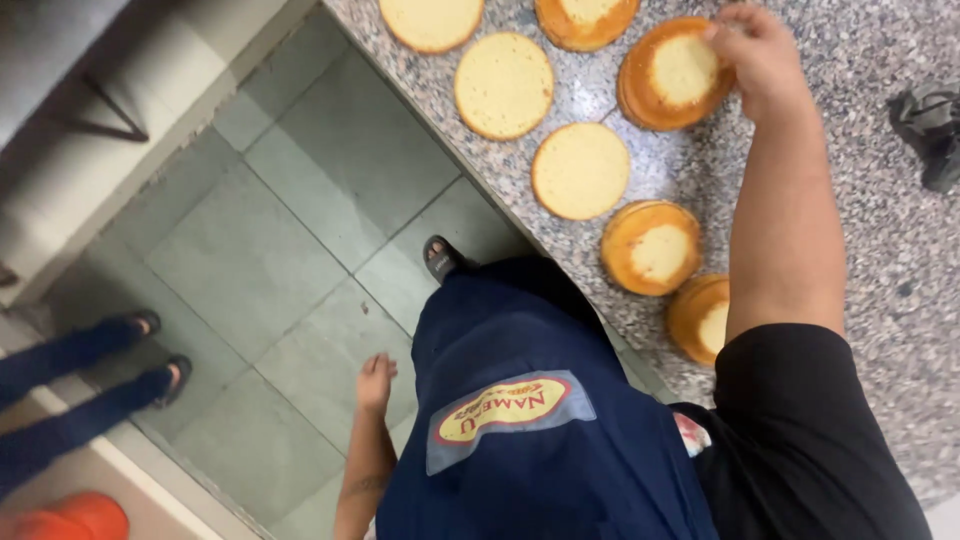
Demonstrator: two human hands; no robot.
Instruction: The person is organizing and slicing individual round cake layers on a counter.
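- The right hand (755,55) reaches out over the speckled granite counter (880,260) and rests its curled fingers on the far edge of a round sponge cake layer (675,75). It looks like a light pinch at the rim, though the fingertips are partly hidden, so how firmly they grip cannot be told.
- This cake layer lies flat on the counter, at the far end of the row of layers and well away from the counter's front edge. It has a browned outer ring and a pale patch in the middle.
- The left hand (377,380) hangs loose beside the dark blue apron (530,400), fingers relaxed and slightly apart, holding nothing, off the counter and over the grey floor tiles (300,230).
- Other layers lie on the counter nearer its front edge: two pale ones (503,85) (580,170) side by side without touching, and two browned ones (652,247) (700,318) closest to the person's body. Two more (432,20) (586,18) are cut off by the top of the view.
- Judging by its look, the sponge is light, soft and crumbly. A pinch at one edge could tear or bend it, so it is better held with flat fingers slid under, or with both sides of the rim supported.
- A dark object (930,125) sits on the counter to the right of the arm; what it is cannot be told.
- Another person's legs in blue trousers and sandals (150,350) stand on the floor, well apart from the counter.
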